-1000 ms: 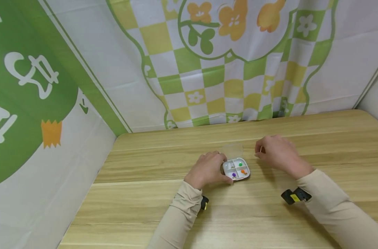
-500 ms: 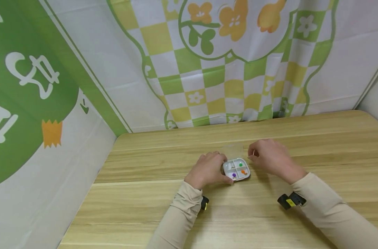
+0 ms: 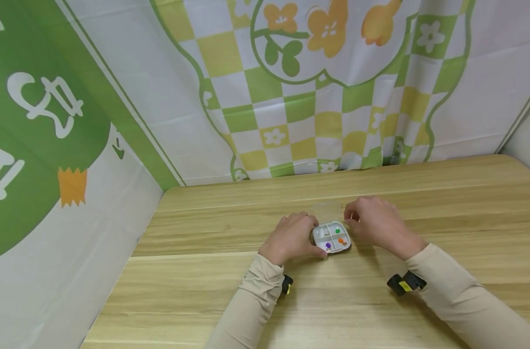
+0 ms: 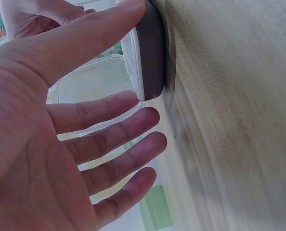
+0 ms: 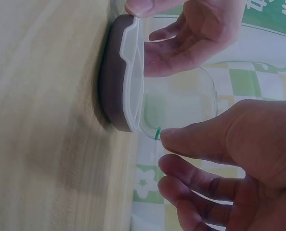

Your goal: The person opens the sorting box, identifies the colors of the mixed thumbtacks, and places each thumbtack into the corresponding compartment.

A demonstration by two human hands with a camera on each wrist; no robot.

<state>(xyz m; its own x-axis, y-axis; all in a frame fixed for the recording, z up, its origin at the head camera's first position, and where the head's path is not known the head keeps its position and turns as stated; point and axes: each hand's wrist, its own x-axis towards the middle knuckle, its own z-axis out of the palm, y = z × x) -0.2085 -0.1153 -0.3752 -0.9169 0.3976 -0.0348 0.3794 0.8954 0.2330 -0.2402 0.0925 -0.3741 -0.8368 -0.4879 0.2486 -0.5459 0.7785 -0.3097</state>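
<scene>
A small pill box [image 3: 332,237], white inside with a dark brown base [image 5: 115,72], rests on the table with its clear lid [image 3: 327,210] swung back. Purple [image 3: 328,245], orange [image 3: 341,241] and green [image 3: 337,230] pieces lie in separate compartments. My left hand [image 3: 293,236] grips the box between thumb and index finger from the left; its other fingers [image 4: 123,161] stand away from it. My right hand [image 3: 376,224] hangs at the box's far right corner. At its thumb tip it pinches a small green stud [image 5: 157,133], seen edge-on; the index finger is hidden behind the thumb.
The wood-grain table [image 3: 195,291] stretches round both hands. A checkered, flower-printed curtain [image 3: 317,111] hangs along its back edge, and a green and white printed sheet [image 3: 73,160] covers the left side. Black wrist straps [image 3: 406,283] sit on both sleeves.
My right hand has moved left and slightly toward me, from the table right of the pill box to its far right corner. My left hand and the box have stayed in place.
</scene>
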